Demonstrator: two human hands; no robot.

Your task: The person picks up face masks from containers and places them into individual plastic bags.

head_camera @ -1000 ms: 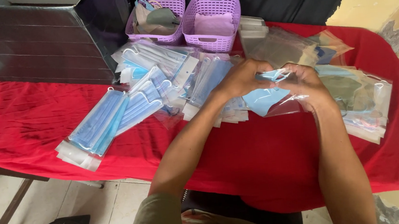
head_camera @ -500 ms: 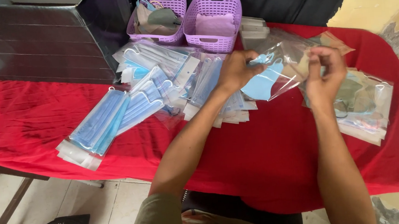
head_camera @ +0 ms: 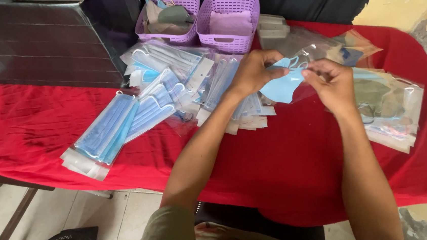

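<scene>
A red tablecloth point(head_camera: 289, 180) covers the table. On it lie many packed blue masks point(head_camera: 107, 128), and two purple baskets point(head_camera: 228, 12) stand at the back. Above the cloth, the left hand point(head_camera: 253, 73) and the right hand point(head_camera: 335, 85) both pinch a light blue face mask point(head_camera: 282, 86) inside a clear plastic sleeve point(head_camera: 314, 51).

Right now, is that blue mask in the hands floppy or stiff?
Probably floppy: the blue mask bends between the left hand and right hand. Likely very light, pinched by fingertips only. Its clear sleeve looks slippery.
</scene>
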